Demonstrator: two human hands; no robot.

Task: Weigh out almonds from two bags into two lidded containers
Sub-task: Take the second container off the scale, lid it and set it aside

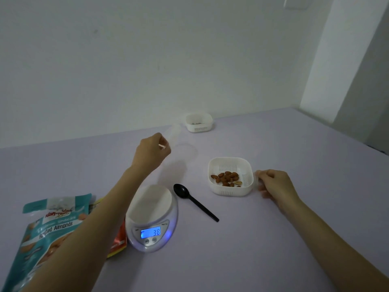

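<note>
Teal bag [56, 226]: lies flat on the table [273, 249], below and left of the left forearm, parked away from the weighing spot; its label reads almonds
Second bag [119, 242]: only an orange-red corner shows, tucked between the teal bag and the scale, under the left forearm
Scale [151, 209]: sits just under the left wrist, display lit and reading 38 with nothing on its platform; the number is probably left over, so I would not trust it
Left hand [150, 153]: raised, fingers curled together and pinching the edge of what looks like a clear lid
Clear lid [175, 132]: blurred and see-through, sticking out just beyond the left fingertips, towards the far container; it seems meant to close one of the two containers
Spoon [182, 191]: black, lying between the two hands beside the scale, bowl pointing away, handy for scooping
Far container [199, 128]: white, open, well beyond the left hand near the wall; something small and dark lies inside, too small to name
Near container [231, 191]: white, open, just left of the right fingertips
Almonds [226, 178]: a small heap on the near container's floor, so this portion looks weighed
Right hand [275, 184]: on the table with fingers curled, thumb and forefinger close to the near container's right wall, likely steadying it; I cannot tell if they pinch anything
</note>
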